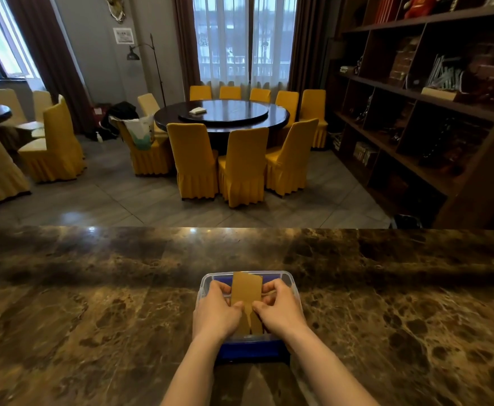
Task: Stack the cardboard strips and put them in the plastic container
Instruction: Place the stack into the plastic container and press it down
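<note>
Strips [247, 291] stacked, held over the plastic container [294, 285]; my left hand [215, 313] and right hand [280, 310] pinch the stack's sides. Lowering and letting go likely remain.

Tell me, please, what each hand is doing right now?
Left hand: closed on the left edge of the cardboard strips, over the plastic container.
Right hand: closed on the right edge of the same stack.
</note>
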